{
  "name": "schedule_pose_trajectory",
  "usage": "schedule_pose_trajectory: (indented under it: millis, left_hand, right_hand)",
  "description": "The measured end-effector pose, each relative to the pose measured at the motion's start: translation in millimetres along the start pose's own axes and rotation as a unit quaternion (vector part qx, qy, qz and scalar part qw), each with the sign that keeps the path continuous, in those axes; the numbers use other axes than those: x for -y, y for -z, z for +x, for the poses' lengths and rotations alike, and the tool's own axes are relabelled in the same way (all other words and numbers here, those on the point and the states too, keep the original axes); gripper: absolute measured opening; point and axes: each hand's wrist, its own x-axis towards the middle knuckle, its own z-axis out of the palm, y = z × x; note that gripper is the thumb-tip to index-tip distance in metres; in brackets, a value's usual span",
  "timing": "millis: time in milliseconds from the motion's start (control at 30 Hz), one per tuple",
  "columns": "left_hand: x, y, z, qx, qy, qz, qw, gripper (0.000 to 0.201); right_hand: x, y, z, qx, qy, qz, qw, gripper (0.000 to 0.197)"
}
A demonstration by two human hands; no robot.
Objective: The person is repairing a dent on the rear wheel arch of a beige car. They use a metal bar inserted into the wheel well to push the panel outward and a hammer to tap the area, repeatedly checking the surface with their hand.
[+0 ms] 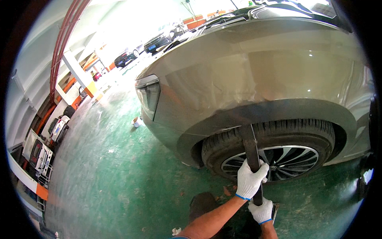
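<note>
Both my hands wear white knit gloves with blue cuffs. My left hand (pixel 250 179) is closed around a long, flat, dark metal bar (pixel 252 153). Lower down, my right hand (pixel 261 211) grips the same bar near its bottom end. The bar stands nearly upright in front of the car wheel (pixel 223 149), its top reaching the edge of the wheel arch (pixel 223 113). Whether its tip is behind the arch lip I cannot tell. Above it, the beige car fender (pixel 223 75) shows a creased, scuffed patch just over the arch.
The car's headlight (pixel 149 97) is at the left of the fender. A small white can (pixel 136 122) stands on the green floor (pixel 115 171). More vehicles (pixel 38 155) are parked along the left, and others at the back. A pillar (pixel 79 73) rises at the far left.
</note>
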Motion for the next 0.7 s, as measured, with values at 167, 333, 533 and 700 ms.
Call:
schedule_pose_trajectory:
  millis: [167,333,533,700]
  left_hand:
    - [2.8,-4.1,4.0,0.007,0.021,-0.031,0.999,0.015]
    - [1.8,-1.9,5.9,-0.001,0.001,0.012,1.0,0.014]
    - [3.9,0.8,6.1,0.007,0.006,0.005,1.0,0.018]
    - [4.3,-1.3,-0.1,-0.033,-0.035,0.064,0.997,0.029]
  right_hand:
    - [-16.0,-5.4,10.1,-0.012,0.017,0.004,1.0,0.021]
    - [-24.1,-11.8,17.3,-0.007,0.055,0.003,0.998,0.019]
    - [-10.2,-7.6,12.2,0.02,-0.011,0.035,0.999,0.021]
    - [-16.9,-12.8,15.2,0.014,0.047,0.056,0.997,0.023]
